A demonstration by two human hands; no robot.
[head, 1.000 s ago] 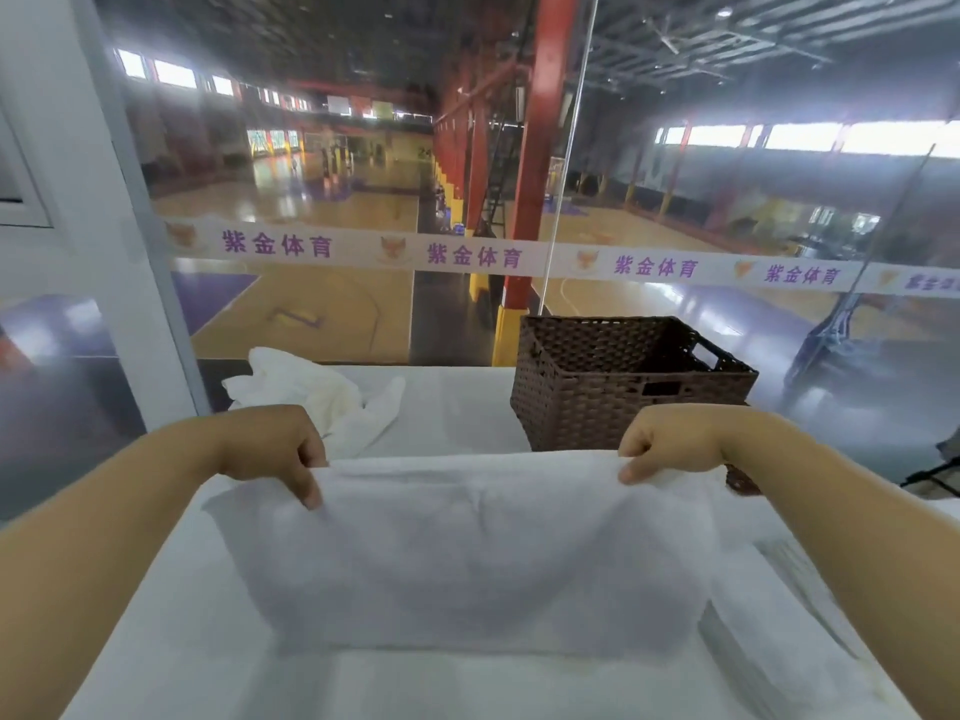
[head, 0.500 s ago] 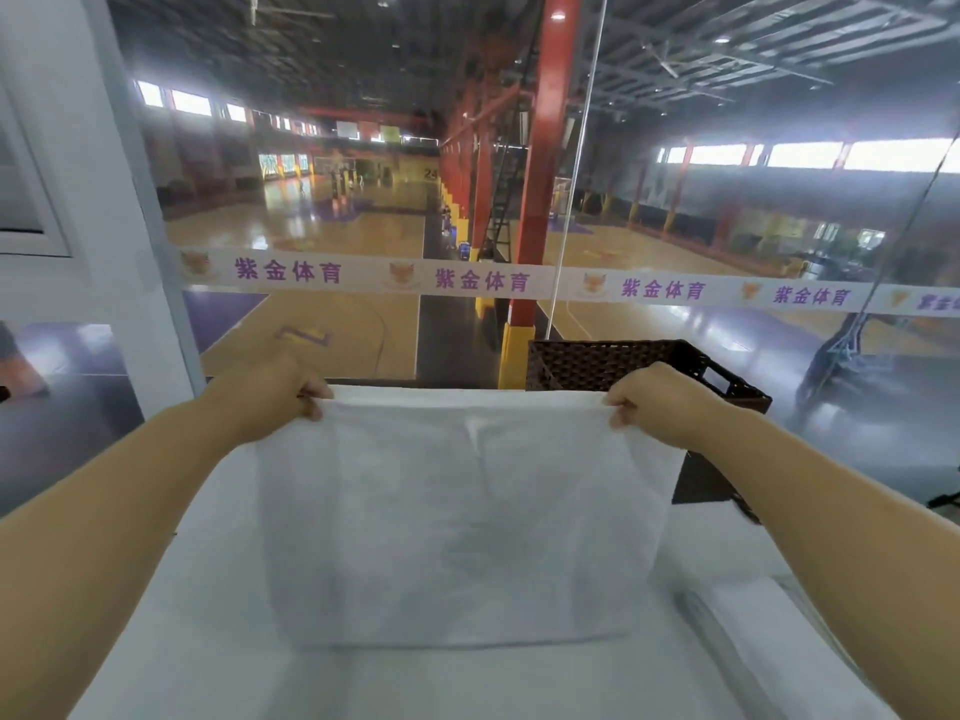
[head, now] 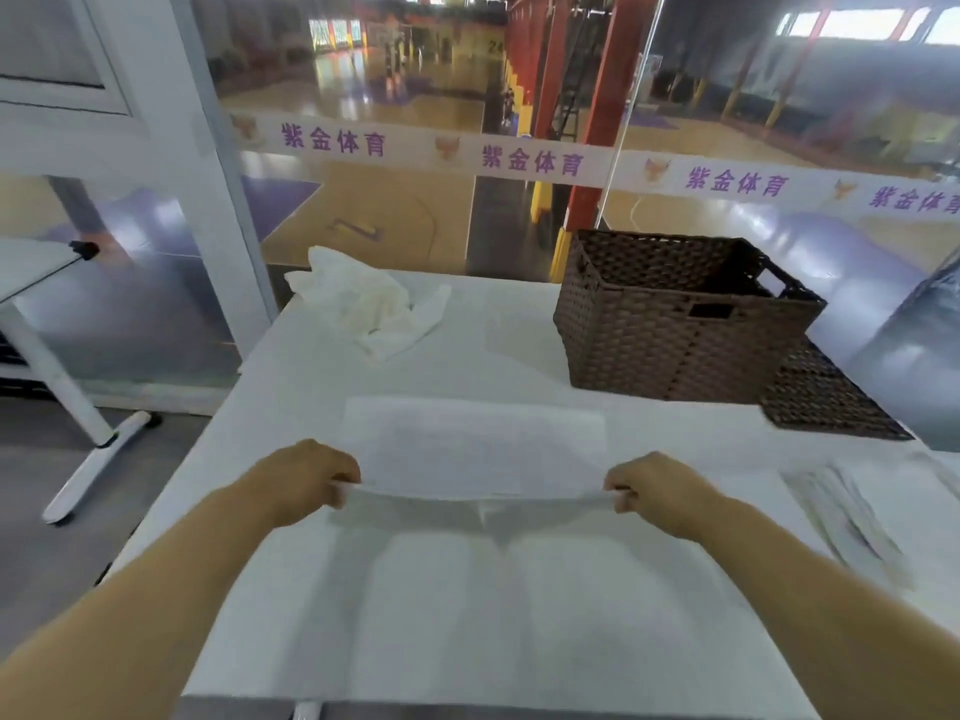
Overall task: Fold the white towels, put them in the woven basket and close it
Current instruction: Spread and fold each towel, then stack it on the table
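The left hand [head: 306,480] and right hand [head: 660,491] each pinch a near corner of one white towel [head: 472,449], which is spread on the worktop [head: 519,641]. One folded stack [head: 852,511] lies right of the right hand. Beyond the hands are one crumpled towel [head: 369,304] on the left and one open woven basket [head: 675,324] on the right, with its lid [head: 826,397] beside it.

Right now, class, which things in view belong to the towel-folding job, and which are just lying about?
Job: flat towel pinched by left hand and right hand; crumpled towel; folded towels; woven basket; basket lid beside it.
Lying about: white stand at left; lettered strip on the glass.
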